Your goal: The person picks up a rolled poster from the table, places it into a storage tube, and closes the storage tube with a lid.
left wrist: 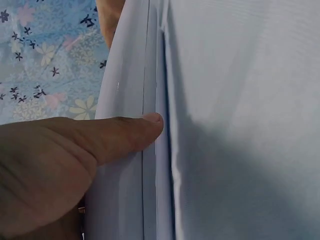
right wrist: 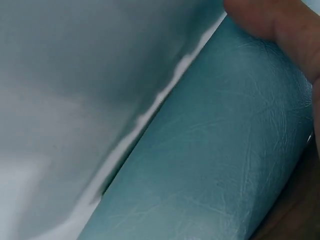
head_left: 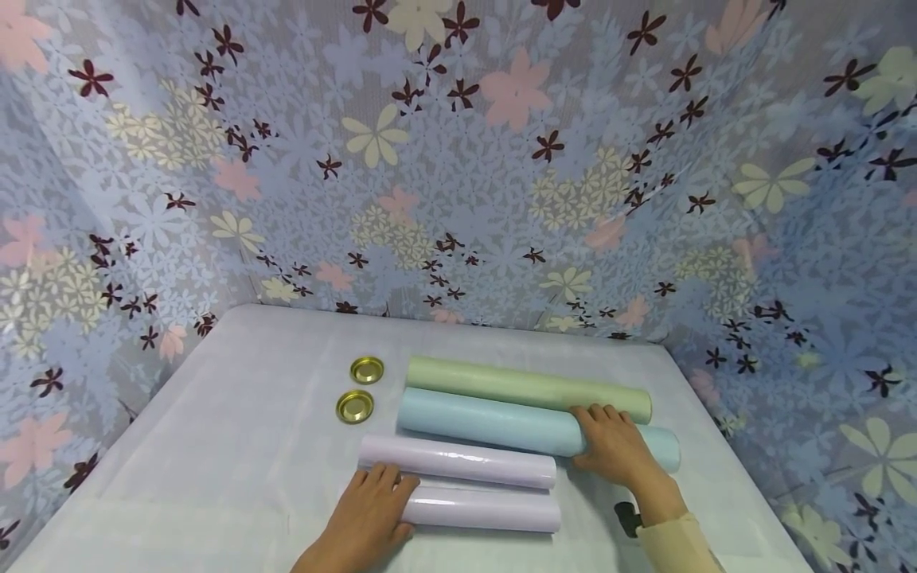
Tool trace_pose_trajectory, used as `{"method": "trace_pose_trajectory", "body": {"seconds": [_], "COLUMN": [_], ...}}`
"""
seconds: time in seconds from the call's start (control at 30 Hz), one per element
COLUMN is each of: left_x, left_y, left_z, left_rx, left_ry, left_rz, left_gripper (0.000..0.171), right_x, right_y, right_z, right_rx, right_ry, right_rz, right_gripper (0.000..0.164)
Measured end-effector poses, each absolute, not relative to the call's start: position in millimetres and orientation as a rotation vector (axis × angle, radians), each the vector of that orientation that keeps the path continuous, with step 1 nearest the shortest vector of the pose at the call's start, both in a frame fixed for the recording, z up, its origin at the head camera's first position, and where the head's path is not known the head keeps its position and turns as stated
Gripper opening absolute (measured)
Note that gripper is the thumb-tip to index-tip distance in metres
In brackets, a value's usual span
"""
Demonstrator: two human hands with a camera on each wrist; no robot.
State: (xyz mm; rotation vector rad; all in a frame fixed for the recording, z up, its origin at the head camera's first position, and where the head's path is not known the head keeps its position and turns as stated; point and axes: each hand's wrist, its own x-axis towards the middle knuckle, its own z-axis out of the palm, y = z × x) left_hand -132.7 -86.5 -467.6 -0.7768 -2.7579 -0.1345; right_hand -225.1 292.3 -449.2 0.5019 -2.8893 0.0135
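Observation:
Near the front, my left hand (head_left: 368,513) grips the left end of a pale lavender roll (head_left: 483,510), its thumb (left wrist: 135,131) lying across the near side. A second lavender roll (head_left: 458,461) lies just beyond, parallel to it. Over toward the right end of a longer light blue roll (head_left: 487,420), my right hand (head_left: 614,447) holds it with fingers over the far side and thumb on the near side. The right wrist view shows the creased, leather-like surface of that blue roll (right wrist: 190,165). Behind it lies a pale green roll (head_left: 501,382).
Two round gold-coloured lids (head_left: 354,407) sit left of the rolls, one behind the other. A white cloth covers the table (head_left: 258,398). Flower-patterned fabric (head_left: 444,199) hangs around the back and sides. A black strap piece (head_left: 627,519) shows at my right wrist.

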Motion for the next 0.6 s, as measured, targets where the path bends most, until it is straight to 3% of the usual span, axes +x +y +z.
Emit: {"method": "trace_pose_trajectory", "body": {"seconds": [0.6], "left_x": [-128], "left_y": [-97], "left_z": [-443], "left_rx": [-0.717], "left_ry": [-2.627], "left_rz": [-0.124], "left_gripper": [0.047], "right_x": [-218], "right_y": [300], "right_z": [-428], "right_rx": [0.466], "right_ry": [-2.824], "right_rz": [-0.032], "right_gripper": [0.076]}}
